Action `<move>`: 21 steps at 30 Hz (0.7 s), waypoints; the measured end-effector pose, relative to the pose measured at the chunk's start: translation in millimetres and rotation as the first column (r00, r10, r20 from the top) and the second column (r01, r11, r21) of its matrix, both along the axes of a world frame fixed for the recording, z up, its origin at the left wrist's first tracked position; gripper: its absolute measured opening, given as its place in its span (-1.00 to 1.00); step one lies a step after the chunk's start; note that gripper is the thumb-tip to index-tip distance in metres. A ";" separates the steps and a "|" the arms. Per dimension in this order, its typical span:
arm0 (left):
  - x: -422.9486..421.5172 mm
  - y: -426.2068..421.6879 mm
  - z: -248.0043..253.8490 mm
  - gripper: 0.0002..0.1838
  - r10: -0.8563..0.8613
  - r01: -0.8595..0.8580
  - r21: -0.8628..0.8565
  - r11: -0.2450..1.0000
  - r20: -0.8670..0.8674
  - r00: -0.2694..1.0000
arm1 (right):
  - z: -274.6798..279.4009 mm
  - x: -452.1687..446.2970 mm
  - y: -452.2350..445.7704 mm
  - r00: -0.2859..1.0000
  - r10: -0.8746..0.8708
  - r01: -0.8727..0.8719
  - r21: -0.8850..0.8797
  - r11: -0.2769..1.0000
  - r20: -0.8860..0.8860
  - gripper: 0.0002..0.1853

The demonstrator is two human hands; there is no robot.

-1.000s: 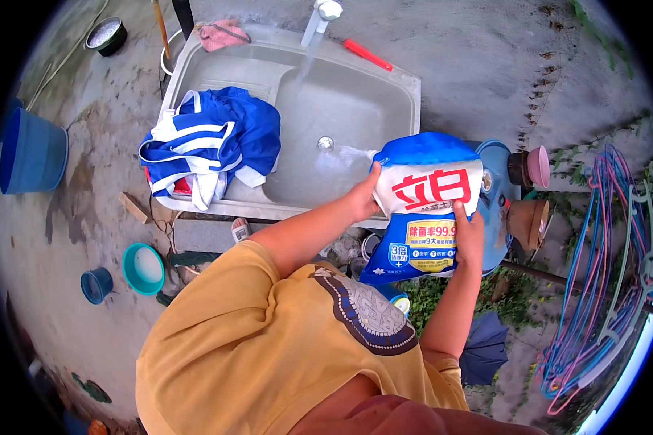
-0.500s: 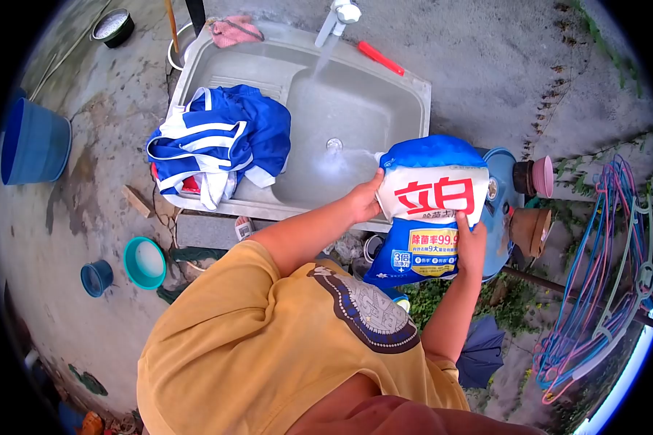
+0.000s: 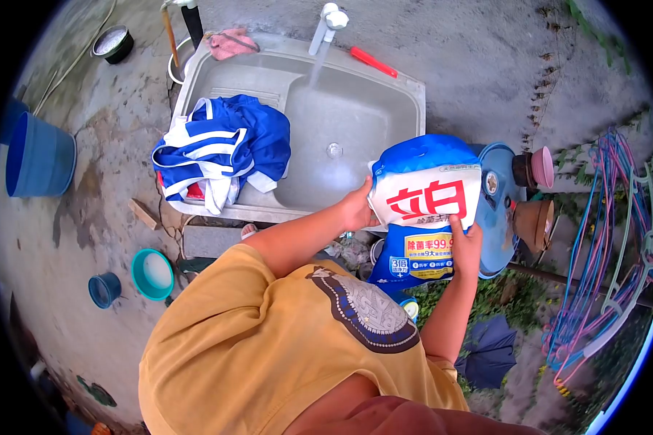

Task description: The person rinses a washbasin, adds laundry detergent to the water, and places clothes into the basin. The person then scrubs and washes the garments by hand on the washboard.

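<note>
A blue and white detergent bag (image 3: 426,190) with red lettering is between my two hands, at the right front of the sink. My left hand (image 3: 357,208) grips its left edge. My right hand (image 3: 466,243) holds its right side, one digit lying on the printed front and the other fingers partly hidden. Blue and white striped clothing (image 3: 257,138) lies bunched on the left part of the grey sink (image 3: 341,109). Water runs from the white faucet (image 3: 326,30) into the basin.
A red-handled tool (image 3: 374,62) and a pink cloth (image 3: 231,45) rest on the sink's back rim. Right of the bag stand a blue barrel (image 3: 502,217), flowerpots (image 3: 533,225) and hanging hangers (image 3: 595,275). Buckets (image 3: 42,156) and a teal basin (image 3: 152,274) are at left.
The view has shifted slightly. Both hands keep their hold on the bag, whose lower part now looks a little narrower. The clothing stays in the sink.
</note>
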State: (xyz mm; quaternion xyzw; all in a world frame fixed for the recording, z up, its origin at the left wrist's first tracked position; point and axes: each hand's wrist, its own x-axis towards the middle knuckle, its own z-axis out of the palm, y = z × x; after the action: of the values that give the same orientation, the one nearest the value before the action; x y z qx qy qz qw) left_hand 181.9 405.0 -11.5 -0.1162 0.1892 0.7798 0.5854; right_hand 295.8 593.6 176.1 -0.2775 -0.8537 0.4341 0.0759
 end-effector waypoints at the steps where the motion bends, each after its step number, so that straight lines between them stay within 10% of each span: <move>1: 3.0 -3.6 -4.8 -0.24 0.009 -0.010 0.051 0.999 0.013 1.000 | -2.1 0.4 -1.0 1.000 -0.008 0.007 -0.003 1.000 -0.030 -0.61; 21: 3.2 -28.6 -24.3 -0.40 -0.105 0.098 -0.047 0.994 -0.208 0.972 | 5.3 2.9 -0.5 0.997 0.032 -0.038 0.074 0.997 0.072 -0.61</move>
State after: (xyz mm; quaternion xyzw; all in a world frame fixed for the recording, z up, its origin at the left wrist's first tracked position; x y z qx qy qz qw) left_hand 185.1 376.5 -35.8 -0.0340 0.2700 0.7531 0.5990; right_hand 298.6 593.0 181.4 -0.2746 -0.8764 0.3927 0.0483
